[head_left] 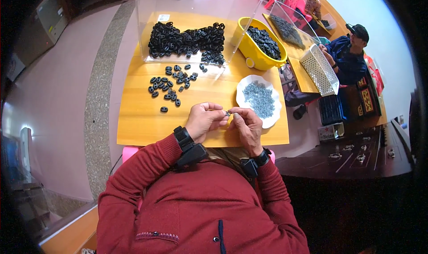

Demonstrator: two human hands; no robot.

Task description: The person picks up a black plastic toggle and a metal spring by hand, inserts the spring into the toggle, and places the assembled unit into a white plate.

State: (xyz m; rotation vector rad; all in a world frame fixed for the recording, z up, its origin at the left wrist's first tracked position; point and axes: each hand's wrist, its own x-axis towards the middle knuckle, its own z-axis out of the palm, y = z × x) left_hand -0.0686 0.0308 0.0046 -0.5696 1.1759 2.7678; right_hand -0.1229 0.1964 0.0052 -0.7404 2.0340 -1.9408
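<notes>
Pinching a small dark part (228, 113) between thumbs and forefingers, the left hand (204, 122) and right hand (248, 128) meet above the near side of the tabletop (138, 124); its details are too small to tell. It looks light and stiff, probably smooth enough to twist or slip, so fingertips on its outer edges seem the surest hold. Just beside the right hand, a white dish (240, 95) holds pale bluish bits (259, 99), likely light and easily scattered. Beyond the left hand lie loose black links (170, 83), and past them a heap (185, 42) by a clear box (191, 6). A yellow tub (264, 64) holds more. To the right sits a co-worker (347, 60) near a perforated basket (318, 69).
</notes>
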